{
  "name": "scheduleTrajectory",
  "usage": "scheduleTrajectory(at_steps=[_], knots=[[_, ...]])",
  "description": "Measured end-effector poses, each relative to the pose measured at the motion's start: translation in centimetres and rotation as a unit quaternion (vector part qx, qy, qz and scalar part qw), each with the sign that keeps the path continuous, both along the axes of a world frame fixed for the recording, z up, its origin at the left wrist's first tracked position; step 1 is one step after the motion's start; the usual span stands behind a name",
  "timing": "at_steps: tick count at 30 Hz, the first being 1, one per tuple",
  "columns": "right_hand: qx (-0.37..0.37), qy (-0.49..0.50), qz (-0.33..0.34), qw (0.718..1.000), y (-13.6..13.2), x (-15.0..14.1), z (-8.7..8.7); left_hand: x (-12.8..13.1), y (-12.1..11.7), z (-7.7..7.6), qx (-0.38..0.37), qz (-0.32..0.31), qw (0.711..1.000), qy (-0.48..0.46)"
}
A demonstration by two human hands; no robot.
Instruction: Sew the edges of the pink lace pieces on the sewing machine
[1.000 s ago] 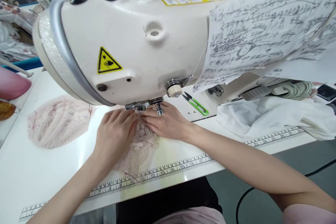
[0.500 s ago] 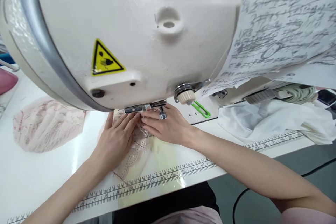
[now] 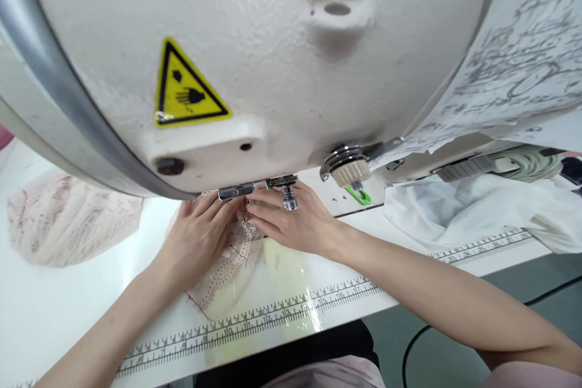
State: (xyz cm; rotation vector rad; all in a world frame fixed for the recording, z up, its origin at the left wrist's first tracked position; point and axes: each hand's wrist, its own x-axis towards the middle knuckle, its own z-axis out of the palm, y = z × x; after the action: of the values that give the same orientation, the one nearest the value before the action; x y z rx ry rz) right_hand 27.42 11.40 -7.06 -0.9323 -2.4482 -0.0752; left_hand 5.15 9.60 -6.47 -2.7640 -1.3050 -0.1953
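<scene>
A piece of pink lace (image 3: pixel 230 257) lies on the white table under the head of a cream sewing machine (image 3: pixel 254 54). My left hand (image 3: pixel 197 236) rests flat on the lace, fingers stretched toward the presser foot (image 3: pixel 236 191). My right hand (image 3: pixel 291 221) lies on the lace from the right, fingers extended and pressing it down, fingertips meeting the left hand's below the foot. The needle area is hidden by the machine head.
A second pink lace piece (image 3: pixel 68 224) lies at the left. Green thread snips (image 3: pixel 361 195) sit behind my right hand. White cloth (image 3: pixel 473 206) is heaped at the right. A printed ruler (image 3: pixel 254 321) runs along the table's front edge. A scribbled paper (image 3: pixel 513 66) hangs on the machine.
The camera has moved closer, so the machine head fills more of the view. Both hands stay on the lace under the foot, with the fingers shifted slightly.
</scene>
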Motion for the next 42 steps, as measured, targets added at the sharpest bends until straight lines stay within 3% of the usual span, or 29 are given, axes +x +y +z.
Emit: scheduleTrajectory(at_steps=[9, 28, 31, 34, 38, 42], knots=[[0.047, 0.0, -0.018, 0.999, 0.0, -0.1, -0.3, 0.2, -0.3, -0.2, 0.033, -0.003, 0.999, 0.032], [0.044, 0.048, 0.01, 0.998, 0.5, 0.0, -0.4, 0.2, -0.4, -0.1, 0.05, -0.013, 0.999, 0.009], [0.046, 0.059, 0.017, 0.997, 0.5, 0.1, -0.3, 0.6, -0.5, 0.5, 0.082, -0.025, 0.996, 0.016], [0.062, 0.066, 0.028, 0.996, 0.5, 0.2, -0.1, 0.9, -1.0, 2.1, 0.114, -0.034, 0.993, 0.021], [0.059, 0.047, 0.072, 0.995, 0.5, 0.5, -0.1, -0.4, -2.5, 4.3, 0.145, -0.134, 0.98, 0.013], [0.035, 0.018, 0.128, 0.991, 0.5, 0.6, -0.1, -2.9, -5.7, 4.4, 0.161, -0.27, 0.949, 0.038]])
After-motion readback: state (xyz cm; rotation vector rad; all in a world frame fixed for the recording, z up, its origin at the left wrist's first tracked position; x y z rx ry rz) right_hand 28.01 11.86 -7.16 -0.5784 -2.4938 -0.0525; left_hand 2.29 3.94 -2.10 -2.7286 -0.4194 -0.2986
